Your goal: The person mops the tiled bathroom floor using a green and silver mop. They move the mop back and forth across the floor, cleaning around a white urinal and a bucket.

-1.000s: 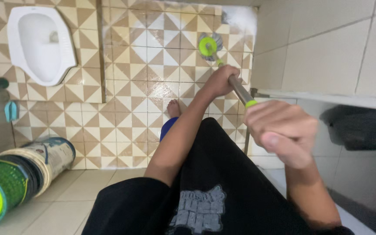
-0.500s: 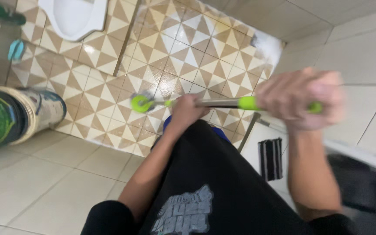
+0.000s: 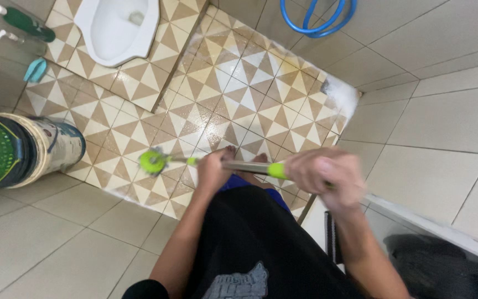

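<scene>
I hold a long mop (image 3: 250, 166) with a metal shaft and lime green fittings across my body. My left hand (image 3: 213, 171) grips the shaft lower down, near the round green mop head (image 3: 154, 161) that rests on the wet patterned floor tiles (image 3: 233, 99). My right hand (image 3: 325, 174) is closed around the upper end of the handle, just past a green collar. My bare feet (image 3: 244, 159) show just beyond the shaft. Black shirt and blue shorts fill the lower middle.
A white squat toilet (image 3: 118, 25) sits at the top left. A paint bucket with a green basket (image 3: 20, 150) stands at the left. Bottles (image 3: 23, 22) lie at the top left, a blue hose (image 3: 316, 19) coils on the wall, and foam (image 3: 341, 91) gathers in the corner.
The mop head has swept from the far corner back toward my feet and to the left. Both hands moved with the handle, and my view turned so the hose came into sight.
</scene>
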